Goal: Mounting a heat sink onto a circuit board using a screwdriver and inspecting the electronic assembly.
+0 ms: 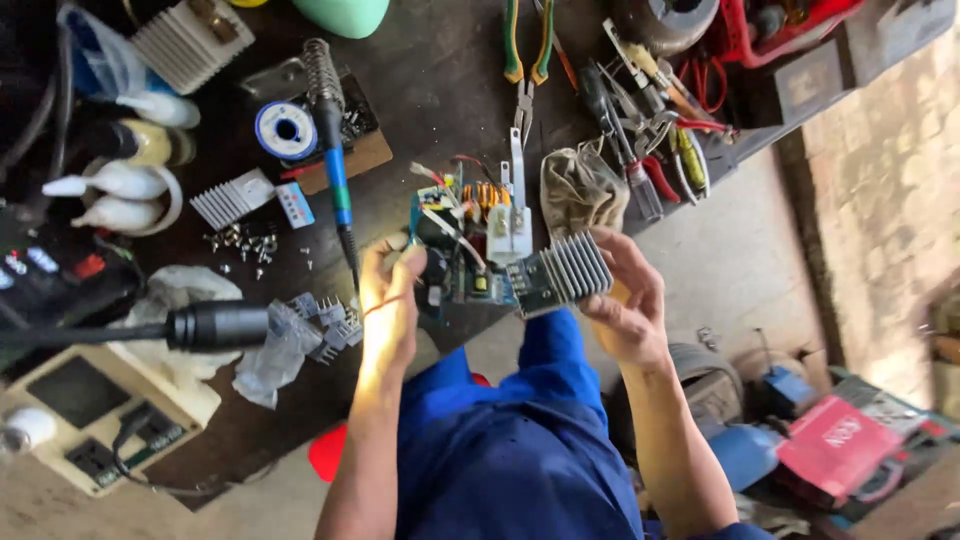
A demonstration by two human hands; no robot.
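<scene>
Both of my hands hold up a green circuit board (462, 262) above my lap, in front of the dark workbench. My left hand (388, 300) grips the board's left edge. My right hand (628, 300) grips its right end, where a ribbed metal heat sink (572, 268) is mounted. The board carries a white block component (508, 232), orange-wound coils and loose wires. My legs in blue trousers (520, 450) are below.
The dark workbench (440, 90) holds a blue-handled soldering iron (335, 170), a solder spool (286, 130), loose heat sinks (232, 198), screws, pliers (526, 60), a cloth (580, 188) and several tools. A beige power unit (100, 410) sits lower left. Clutter and a red box (838, 440) lie on the floor.
</scene>
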